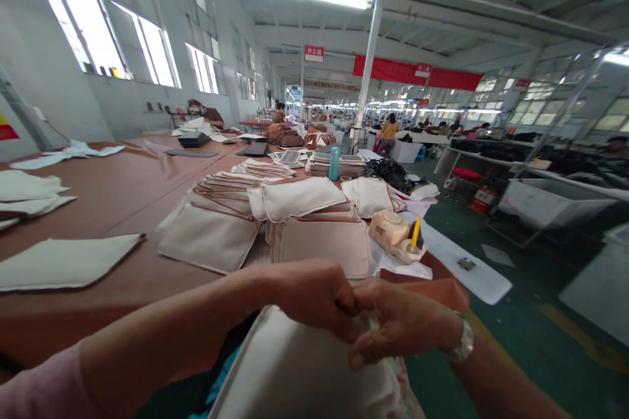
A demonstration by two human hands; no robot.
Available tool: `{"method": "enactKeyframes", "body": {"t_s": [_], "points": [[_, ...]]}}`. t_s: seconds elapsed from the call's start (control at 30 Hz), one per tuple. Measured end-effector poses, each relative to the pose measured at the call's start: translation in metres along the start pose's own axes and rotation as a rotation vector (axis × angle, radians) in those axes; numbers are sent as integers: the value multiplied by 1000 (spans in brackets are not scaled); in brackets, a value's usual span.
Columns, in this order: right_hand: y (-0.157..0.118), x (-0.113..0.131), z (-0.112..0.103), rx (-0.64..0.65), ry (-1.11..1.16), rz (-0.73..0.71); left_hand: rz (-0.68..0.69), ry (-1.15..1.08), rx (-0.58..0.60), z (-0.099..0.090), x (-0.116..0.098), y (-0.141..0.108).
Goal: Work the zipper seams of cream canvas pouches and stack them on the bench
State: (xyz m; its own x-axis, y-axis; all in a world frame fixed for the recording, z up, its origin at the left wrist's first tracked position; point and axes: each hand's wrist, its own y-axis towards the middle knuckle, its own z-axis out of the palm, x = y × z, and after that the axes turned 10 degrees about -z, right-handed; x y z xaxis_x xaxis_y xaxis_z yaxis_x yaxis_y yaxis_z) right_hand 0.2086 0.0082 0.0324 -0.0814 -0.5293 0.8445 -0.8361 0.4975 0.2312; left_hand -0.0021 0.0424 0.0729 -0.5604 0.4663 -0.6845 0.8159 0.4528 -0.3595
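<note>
A cream fabric panel (304,366) with a stitched edge hangs close to my body at the bottom centre. My left hand (314,291) is closed at its top edge, fingers curled under. Touching it from the right, my right hand (393,321) pinches the panel's upper corner, thumb pointing left; a bracelet is on that wrist. Just beyond my hands, stacked cream panels with brown edges (324,245) lie on the brown table (147,193). More stacks (211,236) fan out to the left.
An open container with a yellow-handled tool (415,232) sits right of the stacks. A teal bottle (334,163) stands behind them. Single cream panels (69,262) lie at the left. A white board (462,262) juts out at the table's right edge. People sit farther back.
</note>
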Motion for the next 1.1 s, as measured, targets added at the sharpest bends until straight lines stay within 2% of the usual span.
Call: {"method": "enactKeyframes", "body": {"t_s": [0.07, 0.13, 0.23, 0.33, 0.47, 0.63, 0.73, 0.83, 0.97, 1.1], "points": [[8, -2, 12, -26, 26, -13, -108, -87, 129, -12, 10, -5], [5, -6, 20, -94, 47, -15, -192, -196, 197, -22, 34, -15], [-12, -15, 19, -206, 89, -23, -209, -279, 117, -30, 71, -35], [-28, -30, 10, -260, 93, 10, -185, -327, 90, -31, 85, -48], [-28, -36, 5, -209, 50, 140, -97, -353, 83, -21, 63, -41], [-1, -7, 21, -246, 91, -15, -61, -347, -9, -4, 33, -17], [10, 0, 36, -323, 63, -36, -92, -294, -79, -2, 31, -16], [10, -2, 44, -409, -6, -66, -144, -308, -121, -5, 34, -25], [2, 0, 39, -468, -76, -132, -106, -348, -151, -10, 34, -42], [-3, -10, 31, -489, -52, -97, -49, -493, -137, -9, 34, -46]]}}
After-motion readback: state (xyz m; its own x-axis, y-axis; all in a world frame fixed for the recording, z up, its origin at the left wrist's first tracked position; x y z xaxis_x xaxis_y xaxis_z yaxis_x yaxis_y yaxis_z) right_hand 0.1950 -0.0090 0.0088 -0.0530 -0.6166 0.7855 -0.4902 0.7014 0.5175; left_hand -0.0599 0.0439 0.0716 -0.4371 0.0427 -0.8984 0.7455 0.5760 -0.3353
